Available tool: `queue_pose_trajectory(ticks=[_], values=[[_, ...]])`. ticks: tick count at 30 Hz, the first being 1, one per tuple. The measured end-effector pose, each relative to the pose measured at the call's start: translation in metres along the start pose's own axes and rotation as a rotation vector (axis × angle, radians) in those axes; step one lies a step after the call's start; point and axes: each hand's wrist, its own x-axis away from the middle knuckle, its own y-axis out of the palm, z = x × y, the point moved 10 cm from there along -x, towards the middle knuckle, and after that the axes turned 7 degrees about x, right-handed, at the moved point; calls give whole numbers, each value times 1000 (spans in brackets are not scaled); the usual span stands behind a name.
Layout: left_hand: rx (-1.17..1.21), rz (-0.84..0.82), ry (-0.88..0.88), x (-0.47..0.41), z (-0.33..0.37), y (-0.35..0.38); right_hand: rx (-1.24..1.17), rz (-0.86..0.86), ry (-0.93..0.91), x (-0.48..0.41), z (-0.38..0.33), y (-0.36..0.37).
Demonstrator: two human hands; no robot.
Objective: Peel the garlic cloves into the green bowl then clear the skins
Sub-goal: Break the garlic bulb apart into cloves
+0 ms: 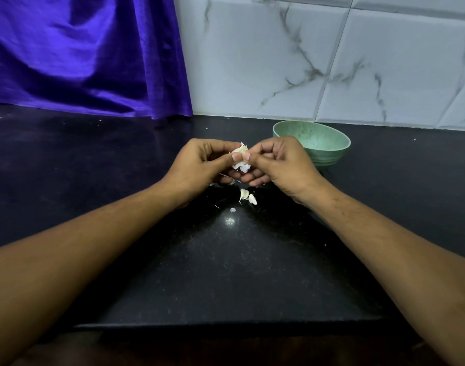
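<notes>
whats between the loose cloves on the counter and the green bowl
In the head view the right hand lies between the loose cloves and the green bowl, pinching the garlic piece together with the left hand.

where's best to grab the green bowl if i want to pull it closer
Probably pinch the rim of the green bowl on its right side, thumb inside, coming from above: it stands upright and open, and the right hand hides its near left edge.

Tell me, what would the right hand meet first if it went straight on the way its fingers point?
The right hand points leftward, so first the garlic clove it pinches, then likely the left hand.
</notes>
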Motion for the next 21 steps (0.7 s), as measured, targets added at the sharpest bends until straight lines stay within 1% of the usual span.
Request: queue_pose_trajectory(ticks=[3, 5, 6, 9, 10, 12, 14, 16, 18, 21], values=[[-14, 5, -10, 0, -2, 0, -22, 10, 15, 1, 1, 1], [-66, 16, 2, 0, -1, -1, -41, 23, 32, 2, 2, 2], [-149, 28, 34, 0, 3, -1, -49, 30, 40, 2, 2, 4], [-563, 76, 237, 4, 24, 1, -82, 44, 56, 2, 2, 8], [-659, 84, 277, 5, 28, 3, -92, 40, 53, 3, 0, 9], [-747, 104, 287, 5, 30, 4, -110, 24, 44, 3, -3, 13], [-777, 119, 291, 6, 30, 3, -114, 5, 40, 4, -5, 15], [-756, 124, 286, 6, 30, 4, -107, -25, 37, 6, -6, 18], [-694, 125, 263, 5, 29, 4, -102, -48, 37, 7, -6, 21], [-584, 112, 212, 2, 26, 4, -135, -35, 51, 7, -8, 19]])
